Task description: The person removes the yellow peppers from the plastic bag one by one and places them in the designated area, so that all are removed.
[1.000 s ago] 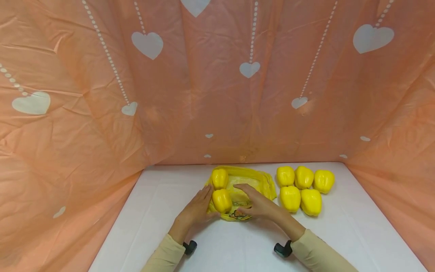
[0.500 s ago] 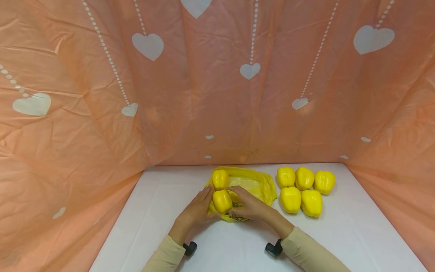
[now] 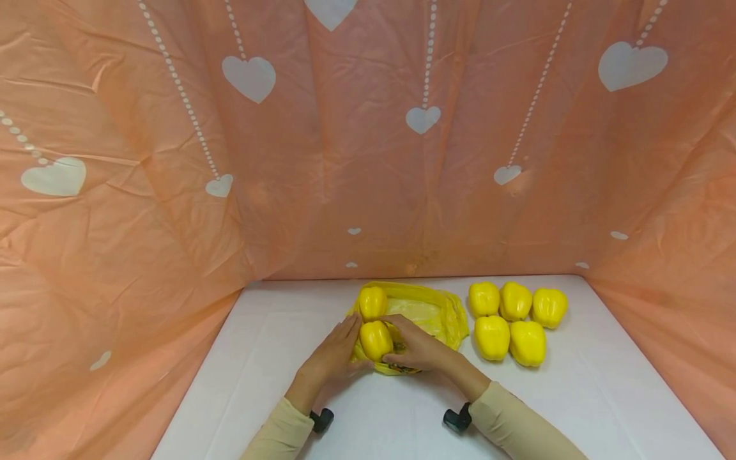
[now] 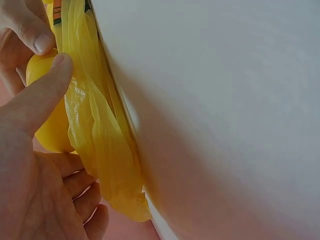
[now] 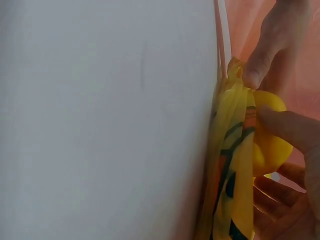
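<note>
A: Which step in hand?

B: Judging by the pose, settling a glossy yellow bell pepper (image 3: 376, 341) at the left end of a thin yellow plastic bag (image 3: 416, 312), on the near side of a matching second pepper (image 3: 372, 303). Inside the bag or merely on top? Cannot tell.

A: And the hands?

B: Bare left grip (image 3: 330, 354) fairly straight-fingered, along the left edge of bag and nearer pepper. Bare right grip (image 3: 422, 348) curved round that pepper's right side, thumb near, fingers far.

A: Anything left over?

B: Over to the right, well clear of both hands: five loose yellow bell peppers (image 3: 517, 306), clustered directly on the smooth white surface (image 3: 391, 415).

A: Next move?

B: Probably square up the nearer pepper with the far one, then loosen the right grip without dragging the flimsy plastic, and reach right for another. Meanwhile, use the left grip as a stop against rolling.
</note>
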Tool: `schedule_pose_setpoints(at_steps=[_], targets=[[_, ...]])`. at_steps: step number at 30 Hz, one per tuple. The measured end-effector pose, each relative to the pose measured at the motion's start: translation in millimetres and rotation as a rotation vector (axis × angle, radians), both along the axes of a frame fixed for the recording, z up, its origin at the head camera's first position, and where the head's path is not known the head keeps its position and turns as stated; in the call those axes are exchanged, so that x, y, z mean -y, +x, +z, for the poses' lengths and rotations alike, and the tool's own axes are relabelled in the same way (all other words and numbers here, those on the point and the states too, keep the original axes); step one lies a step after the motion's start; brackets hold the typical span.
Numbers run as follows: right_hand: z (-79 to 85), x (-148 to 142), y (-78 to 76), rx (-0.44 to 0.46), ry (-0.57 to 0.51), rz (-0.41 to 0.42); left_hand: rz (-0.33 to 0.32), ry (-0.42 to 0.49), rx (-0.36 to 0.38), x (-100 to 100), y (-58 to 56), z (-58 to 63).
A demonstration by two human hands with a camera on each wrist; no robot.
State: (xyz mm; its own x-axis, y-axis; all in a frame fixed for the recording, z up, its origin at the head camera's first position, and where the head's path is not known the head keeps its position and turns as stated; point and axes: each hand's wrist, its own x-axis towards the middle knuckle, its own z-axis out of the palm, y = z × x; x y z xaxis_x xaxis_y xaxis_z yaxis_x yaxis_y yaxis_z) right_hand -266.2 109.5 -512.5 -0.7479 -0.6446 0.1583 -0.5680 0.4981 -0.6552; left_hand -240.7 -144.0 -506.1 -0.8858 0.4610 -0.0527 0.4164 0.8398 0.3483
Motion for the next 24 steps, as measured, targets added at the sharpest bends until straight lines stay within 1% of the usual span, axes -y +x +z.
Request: schedule_pose_setpoints(at_steps=[11,20,24], targets=[[0.5,1.0,0.7,0.027,0.002,-0.03,0.008,0.002,0.02,0.2,0.4,0.7],[1.6,-2.0,1.3,0.016,-0.029,-0.027,-0.009,-0.008,0.006,0.7,0.9,1.7],[2.5,-5.1,2.4,0.029,-0.04,-0.054,-0.01,-0.013,0.005,0.7,0.8,2.0]])
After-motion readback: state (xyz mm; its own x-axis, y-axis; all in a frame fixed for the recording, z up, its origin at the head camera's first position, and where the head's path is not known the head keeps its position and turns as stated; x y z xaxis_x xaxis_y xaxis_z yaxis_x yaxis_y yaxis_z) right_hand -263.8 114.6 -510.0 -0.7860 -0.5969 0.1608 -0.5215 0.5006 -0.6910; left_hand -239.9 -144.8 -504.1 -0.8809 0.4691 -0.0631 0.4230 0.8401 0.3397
